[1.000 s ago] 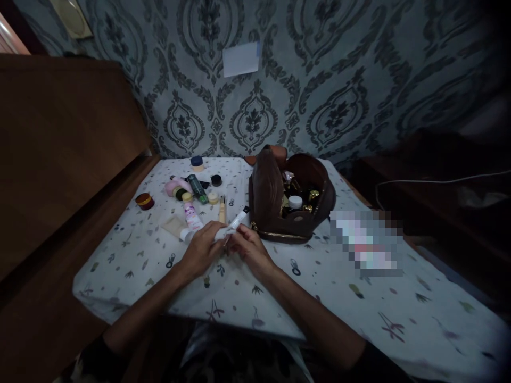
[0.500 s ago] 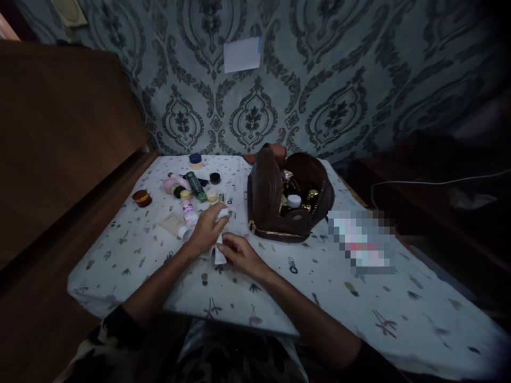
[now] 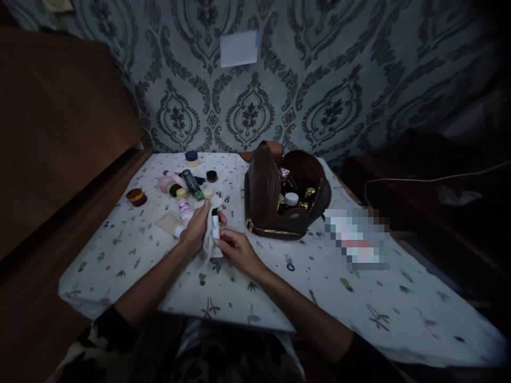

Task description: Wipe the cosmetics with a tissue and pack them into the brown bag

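My left hand (image 3: pixel 195 230) is closed around a white cloth or wipe (image 3: pixel 208 242), which hangs open below its fingers. Against that cloth stands a slim white tube (image 3: pixel 216 230) with a dark upper end, roughly upright. My right hand (image 3: pixel 241 253) pinches the tube's lower part between thumb and fingers. Just left of my left hand lie a beige tube (image 3: pixel 167 224) with a white cap and a small pink-and-purple bottle (image 3: pixel 184 209). Some of my left fingers are hidden behind the cloth.
A brown handbag (image 3: pixel 263 191) stands unzipped on the right, with a white-lidded jar (image 3: pixel 291 199) and gold-topped items inside. Behind my hands lie a green bottle (image 3: pixel 192 184), a black jar (image 3: pixel 211 175), a blue-lidded jar (image 3: pixel 192 158) and an amber jar (image 3: pixel 137 197). A blurred-out packet (image 3: pixel 355 236) lies at right.
My left hand has shifted from over the tube's top to its left side, and the white cloth now hangs spread out behind the tube. The tube's dark end has come into sight.
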`<state>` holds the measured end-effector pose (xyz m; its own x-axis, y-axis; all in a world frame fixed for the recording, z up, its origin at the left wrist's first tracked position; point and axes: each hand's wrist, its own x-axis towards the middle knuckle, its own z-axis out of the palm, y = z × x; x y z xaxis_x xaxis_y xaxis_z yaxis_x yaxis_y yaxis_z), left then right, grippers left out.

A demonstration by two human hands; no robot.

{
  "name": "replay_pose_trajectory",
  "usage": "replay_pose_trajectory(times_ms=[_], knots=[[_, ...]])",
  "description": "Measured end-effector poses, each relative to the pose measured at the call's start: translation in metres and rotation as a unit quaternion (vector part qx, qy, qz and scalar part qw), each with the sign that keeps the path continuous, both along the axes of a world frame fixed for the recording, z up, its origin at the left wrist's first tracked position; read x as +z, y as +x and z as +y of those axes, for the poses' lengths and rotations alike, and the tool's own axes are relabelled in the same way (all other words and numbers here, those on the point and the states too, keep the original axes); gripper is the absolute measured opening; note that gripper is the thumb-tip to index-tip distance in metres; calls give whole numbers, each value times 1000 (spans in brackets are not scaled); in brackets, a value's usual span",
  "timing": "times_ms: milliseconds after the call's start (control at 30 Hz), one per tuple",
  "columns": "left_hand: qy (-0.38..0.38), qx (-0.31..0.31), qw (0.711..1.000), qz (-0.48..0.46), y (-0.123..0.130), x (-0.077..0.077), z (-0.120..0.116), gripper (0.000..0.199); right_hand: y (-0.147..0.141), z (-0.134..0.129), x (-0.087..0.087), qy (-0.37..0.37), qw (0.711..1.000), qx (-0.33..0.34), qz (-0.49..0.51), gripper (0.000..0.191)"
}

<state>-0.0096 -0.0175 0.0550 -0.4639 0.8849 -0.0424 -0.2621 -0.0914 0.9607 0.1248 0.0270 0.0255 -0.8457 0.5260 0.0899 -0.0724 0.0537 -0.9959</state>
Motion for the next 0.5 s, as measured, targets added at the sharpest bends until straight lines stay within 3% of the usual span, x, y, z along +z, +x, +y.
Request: replay_pose_trajectory(times_ms=[67,200,267,500], knots=[[-13,-20,999,29,5,-4,-1,59,-1,2,-1,-5,1000,-22,-6,44],[-41,-137,989,36,14,-7,-5,58,-1,6,-2,-4,998,-61,-22,47],[-32,-165,985,32,17,-7,-7,57,0,7,-2,3,996,-83,-28,47],[-27,-103,993,57,13,-8,-5,58,2,4,2,17,992,-116,-50,51]])
